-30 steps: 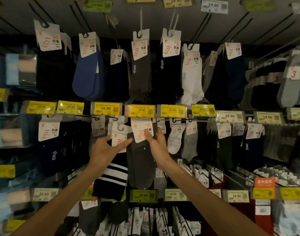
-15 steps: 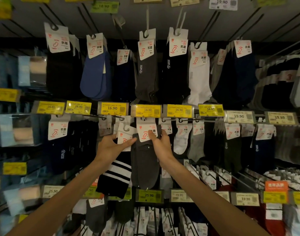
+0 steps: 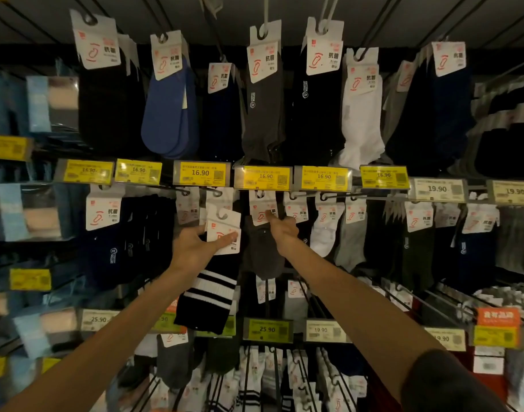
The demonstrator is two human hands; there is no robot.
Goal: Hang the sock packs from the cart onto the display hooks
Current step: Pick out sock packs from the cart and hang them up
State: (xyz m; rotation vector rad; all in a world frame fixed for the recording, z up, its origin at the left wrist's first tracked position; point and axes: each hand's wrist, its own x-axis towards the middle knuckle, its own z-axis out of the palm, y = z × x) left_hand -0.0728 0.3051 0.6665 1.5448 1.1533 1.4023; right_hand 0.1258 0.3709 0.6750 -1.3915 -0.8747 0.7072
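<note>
At frame centre, our right hand (image 3: 283,231) has curled in, thumb on the grey sock pack (image 3: 263,251) at its hook (image 3: 259,194); whether that grip pinches, we cannot tell. Our left hand (image 3: 192,248) still pinches the striped sock pack (image 3: 208,298), unhung.

Two hands (image 3: 192,248) (image 3: 283,231), one striped sock pack (image 3: 210,295) in grip, six yellow price tags (image 3: 200,173) reading 16.90

shop: price tags (image 3: 200,173), hung socks (image 3: 362,114)
</note>
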